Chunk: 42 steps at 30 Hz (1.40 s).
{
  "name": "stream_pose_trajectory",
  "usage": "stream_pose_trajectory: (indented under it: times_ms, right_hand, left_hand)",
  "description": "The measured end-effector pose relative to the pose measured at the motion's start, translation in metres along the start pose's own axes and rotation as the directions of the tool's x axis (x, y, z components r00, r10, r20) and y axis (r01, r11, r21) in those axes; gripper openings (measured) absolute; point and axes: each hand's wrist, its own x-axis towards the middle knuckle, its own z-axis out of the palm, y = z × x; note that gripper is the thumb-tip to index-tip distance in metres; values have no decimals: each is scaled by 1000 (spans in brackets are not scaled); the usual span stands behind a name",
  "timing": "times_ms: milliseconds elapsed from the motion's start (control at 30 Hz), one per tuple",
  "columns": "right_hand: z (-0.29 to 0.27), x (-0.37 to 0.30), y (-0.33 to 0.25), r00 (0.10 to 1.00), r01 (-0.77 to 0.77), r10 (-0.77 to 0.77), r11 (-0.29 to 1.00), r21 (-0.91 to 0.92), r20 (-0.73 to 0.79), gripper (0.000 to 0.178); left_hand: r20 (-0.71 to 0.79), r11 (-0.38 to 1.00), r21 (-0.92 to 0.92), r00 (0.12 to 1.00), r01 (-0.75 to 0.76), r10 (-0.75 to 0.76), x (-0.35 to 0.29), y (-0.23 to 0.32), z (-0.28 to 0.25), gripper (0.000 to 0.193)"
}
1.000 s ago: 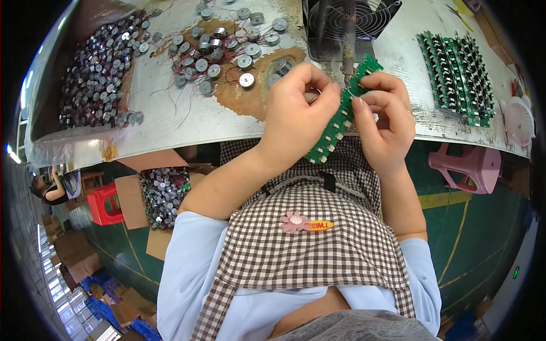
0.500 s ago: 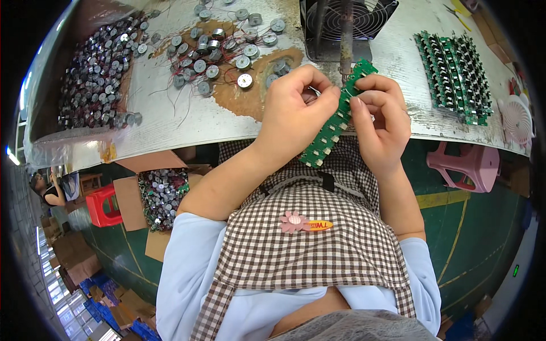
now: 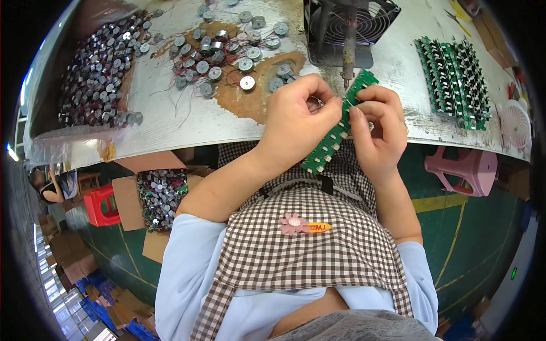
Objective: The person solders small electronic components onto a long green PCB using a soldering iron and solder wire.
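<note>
A: Nearest?
B: Checked apron (image 3: 301,250). Then left hand (image 3: 297,116): thumb and forefinger pressed together, anything between them hidden. Right hand (image 3: 382,128): fingers grasping the green circuit-board strip (image 3: 339,132).
A: Strip's position?
B: Slanted between both hands, near the soldering iron (image 3: 348,54).
A: Beyond?
B: Wired motors (image 3: 215,73), left; black-framed fan (image 3: 355,24), ahead.

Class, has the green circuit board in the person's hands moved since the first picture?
Yes: the green circuit board has shifted slightly away from the black fan, toward the picture's lower edge.
</note>
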Motion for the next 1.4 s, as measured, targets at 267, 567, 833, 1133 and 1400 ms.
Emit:
stream_pose_trajectory:
  times_ms: [267,567,833,1133,1400]
  right_hand:
    - [-8,1,10,976,-182,199,968,174,-85,5]
    - [-5,-3,18,959,-231,265,936,266,-100,6]
    - [-1,1,17,967,-219,242,949,229,-81,7]
    - [-4,-1,17,974,-204,220,953,224,-50,6]
    - [-7,-5,16,974,-225,222,912,344,47,7]
  left_hand:
    - [362,990,120,925,81,-119,16,25,-25,17]
    - [-134,458,885,897,-82,420,179,25,-120,21]
    - [-260,551,834,902,31,343,270,-61,-150,26]
    - [6,199,828,364,-525,931,145,21,-129,19]
    - [285,880,-272,906,390,-314,0,20,-69,19]
